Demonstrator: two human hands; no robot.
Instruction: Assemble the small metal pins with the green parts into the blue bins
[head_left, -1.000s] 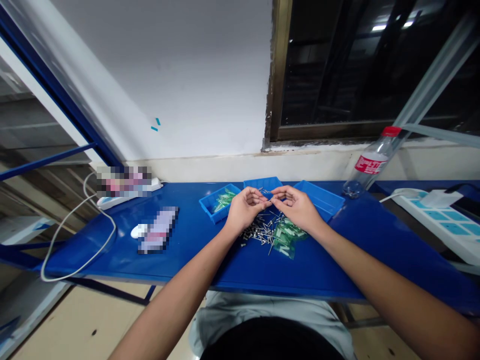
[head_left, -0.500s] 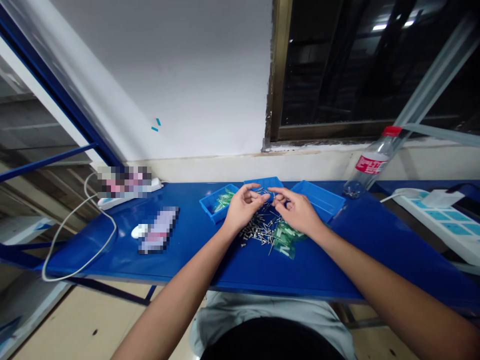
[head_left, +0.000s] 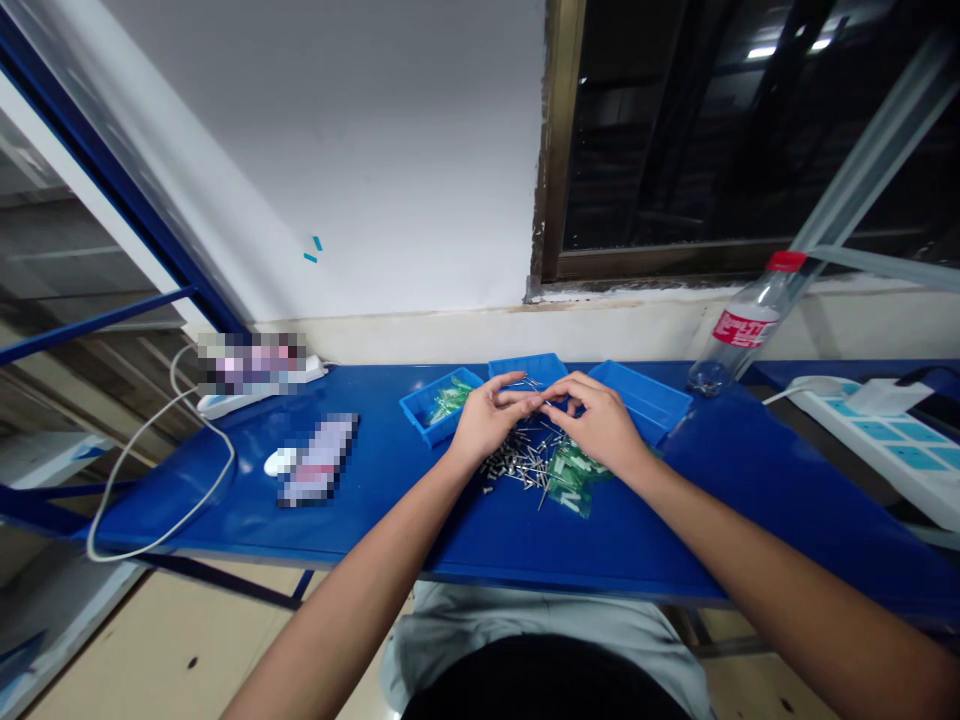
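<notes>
Fingers of left hand (head_left: 482,420) and right hand (head_left: 602,425) are curled near-touching; their grip cannot be told. Metal fasteners (head_left: 517,467), at six o'clock on the counter (head_left: 420,520), are judged light, stiff, slippery, best pinched mid-shank.

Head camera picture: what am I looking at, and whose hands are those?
There's no robot here. A person wears a camera on their head, looking down at their own left hand and right hand. On the blue table lie shiny metal pins, green packets and three blue trays. A bottle with a red cap stands at the back. The fingertips come together, maybe around something tiny, but it's too small to tell.
</notes>
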